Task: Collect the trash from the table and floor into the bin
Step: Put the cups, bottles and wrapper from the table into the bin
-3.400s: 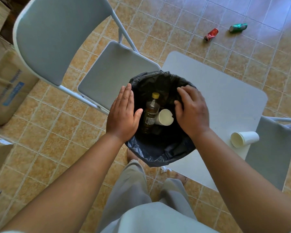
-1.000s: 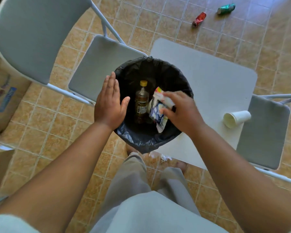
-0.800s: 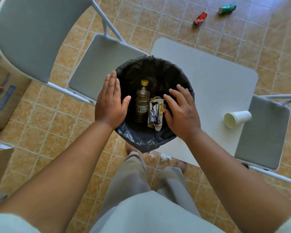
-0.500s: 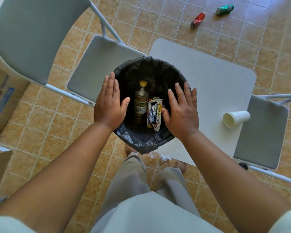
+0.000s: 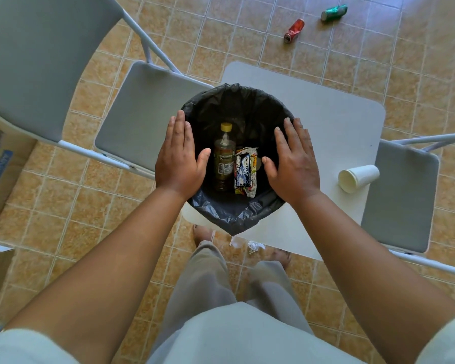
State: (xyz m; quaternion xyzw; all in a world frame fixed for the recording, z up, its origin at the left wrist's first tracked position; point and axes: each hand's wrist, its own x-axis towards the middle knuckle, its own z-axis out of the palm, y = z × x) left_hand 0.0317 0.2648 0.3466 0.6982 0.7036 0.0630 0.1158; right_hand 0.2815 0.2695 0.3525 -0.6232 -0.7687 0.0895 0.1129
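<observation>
A round bin lined with a black bag [image 5: 237,216] stands at the white table's near-left corner. Inside it lie a brown bottle with a yellow cap [image 5: 223,158] and a crumpled wrapper [image 5: 245,171]. My left hand [image 5: 179,158] lies flat on the bin's left rim, fingers together, holding nothing. My right hand [image 5: 293,164] rests flat on the right rim, empty too. A white paper cup [image 5: 357,177] lies on its side at the table's right edge. On the far floor lie a red can [image 5: 294,30] and a green can [image 5: 334,12].
The white table [image 5: 334,122] has a grey folding chair [image 5: 132,111] on its left and another [image 5: 402,195] on its right. Cardboard boxes [image 5: 0,169] stand at the left. Small white scraps [image 5: 255,246] lie on the tiled floor by my feet.
My right hand let the wrapper drop into the bin, then opened and moved right onto the rim. My left hand stayed on the left rim.
</observation>
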